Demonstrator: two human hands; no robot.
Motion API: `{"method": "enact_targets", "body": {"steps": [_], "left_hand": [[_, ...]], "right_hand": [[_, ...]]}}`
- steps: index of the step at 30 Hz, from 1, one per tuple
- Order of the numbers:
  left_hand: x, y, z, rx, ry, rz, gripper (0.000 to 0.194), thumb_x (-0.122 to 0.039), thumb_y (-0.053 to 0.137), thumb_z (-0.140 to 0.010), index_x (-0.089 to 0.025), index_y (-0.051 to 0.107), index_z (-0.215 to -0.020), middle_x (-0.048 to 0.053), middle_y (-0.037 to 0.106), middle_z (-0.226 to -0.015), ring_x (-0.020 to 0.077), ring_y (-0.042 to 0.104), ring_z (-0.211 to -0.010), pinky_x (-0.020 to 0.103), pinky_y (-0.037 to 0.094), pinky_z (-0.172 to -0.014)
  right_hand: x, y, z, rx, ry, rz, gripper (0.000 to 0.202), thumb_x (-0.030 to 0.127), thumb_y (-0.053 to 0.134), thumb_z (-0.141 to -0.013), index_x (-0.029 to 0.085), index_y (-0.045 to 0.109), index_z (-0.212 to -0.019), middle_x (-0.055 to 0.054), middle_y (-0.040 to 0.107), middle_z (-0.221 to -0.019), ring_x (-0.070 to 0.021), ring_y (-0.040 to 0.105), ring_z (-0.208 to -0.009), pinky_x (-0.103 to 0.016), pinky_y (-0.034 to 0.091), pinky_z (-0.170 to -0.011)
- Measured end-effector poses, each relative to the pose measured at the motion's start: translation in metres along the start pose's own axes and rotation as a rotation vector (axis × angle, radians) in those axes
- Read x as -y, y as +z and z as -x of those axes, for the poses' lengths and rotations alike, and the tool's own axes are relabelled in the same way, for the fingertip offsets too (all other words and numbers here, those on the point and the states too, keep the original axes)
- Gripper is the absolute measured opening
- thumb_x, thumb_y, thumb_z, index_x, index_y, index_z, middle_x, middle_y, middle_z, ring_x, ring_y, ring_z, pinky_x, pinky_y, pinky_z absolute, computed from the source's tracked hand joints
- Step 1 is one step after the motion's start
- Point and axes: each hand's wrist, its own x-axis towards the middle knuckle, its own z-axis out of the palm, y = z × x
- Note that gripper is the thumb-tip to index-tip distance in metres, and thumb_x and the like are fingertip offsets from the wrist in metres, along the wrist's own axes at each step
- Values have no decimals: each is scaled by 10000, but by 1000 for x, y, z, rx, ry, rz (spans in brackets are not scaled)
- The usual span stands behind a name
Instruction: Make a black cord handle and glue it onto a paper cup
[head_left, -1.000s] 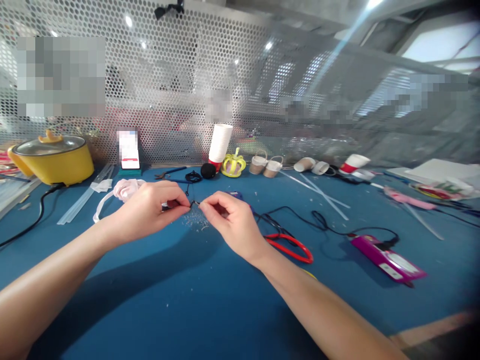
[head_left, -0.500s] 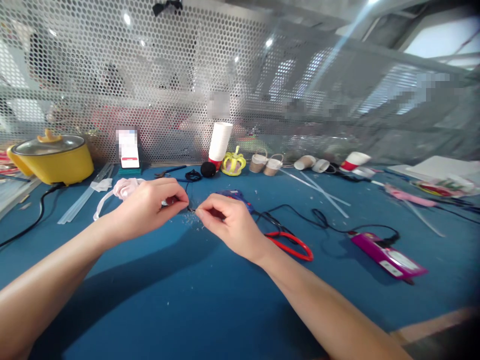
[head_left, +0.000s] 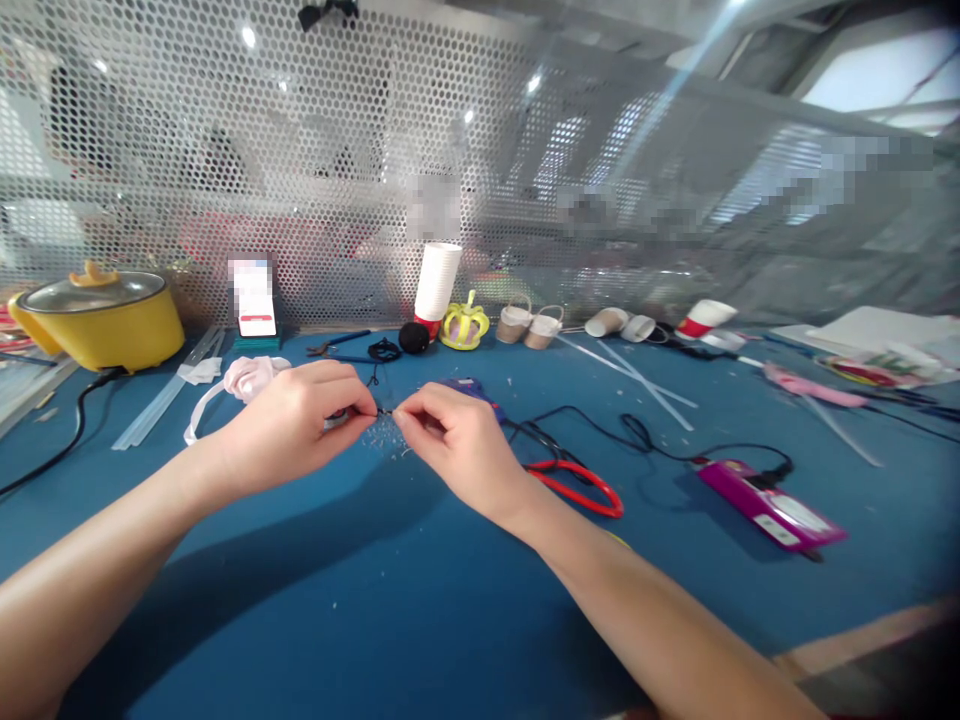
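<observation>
Between my two hands a thin dark cord (head_left: 384, 411) is stretched, its ends pinched in the fingertips. My left hand (head_left: 300, 415) is closed on one end, with its thumb and index finger together. The other end is in the closed fingers of my right hand (head_left: 457, 440). A coil of black cord (head_left: 384, 350) lies behind them, beside a black ball (head_left: 413, 338). Small pale bits (head_left: 386, 435) are scattered on the blue table (head_left: 337, 600) under the fingertips. What the curled fingers cover is hidden.
A yellow pot (head_left: 112, 325), a phone on a stand (head_left: 255, 297) and a pink ribbon roll (head_left: 255, 377) are at left. Stacked cups (head_left: 437, 283) and a yellow crown-like basket (head_left: 463, 325) stand behind. Red-handled pliers (head_left: 581, 490) and a purple power strip (head_left: 772, 508) lie right.
Both hands have stayed almost in place, still pinching the dark cord, which now looks more level between the fingertips. The whole view has shifted slightly.
</observation>
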Motion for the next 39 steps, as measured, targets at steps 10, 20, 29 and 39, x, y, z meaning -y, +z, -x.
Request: {"method": "enact_targets", "body": {"steps": [10, 20, 29, 39], "left_hand": [[4, -1, 0, 38, -50, 71, 113, -111, 488, -783, -143, 586, -737, 21, 606, -698, 95, 534, -618, 193, 407, -576], [-1, -1, -1, 3, -55, 74, 122, -151, 500, -788, -143, 586, -702, 18, 597, -660, 90, 522, -583, 192, 398, -540], [1, 2, 2, 21, 36, -80, 121, -152, 488, -793, -160, 588, -726, 19, 615, -686, 109, 539, -628, 204, 414, -581], [4, -4, 0, 85, -63, 65, 148, -158, 451, -816, -151, 588, -761, 23, 611, -709, 91, 530, -610, 193, 412, -566]], "right_hand": [[4, -6, -2, 105, -5, -115, 127, 145, 517, -795, 150, 566, -678, 8, 519, -633, -83, 461, -575, -206, 382, -541], [2, -3, -2, 61, 228, -367, 137, 236, 529, -800, 151, 565, -698, 20, 524, -608, -81, 455, -542, -200, 380, -502], [2, -1, 1, 27, 46, -47, 139, 132, 503, -790, 151, 570, -670, 5, 531, -631, -91, 474, -585, -214, 380, -553], [3, -8, -1, 132, 38, -158, 120, 165, 520, -791, 157, 577, -686, 7, 531, -644, -84, 466, -574, -206, 386, -533]]}}
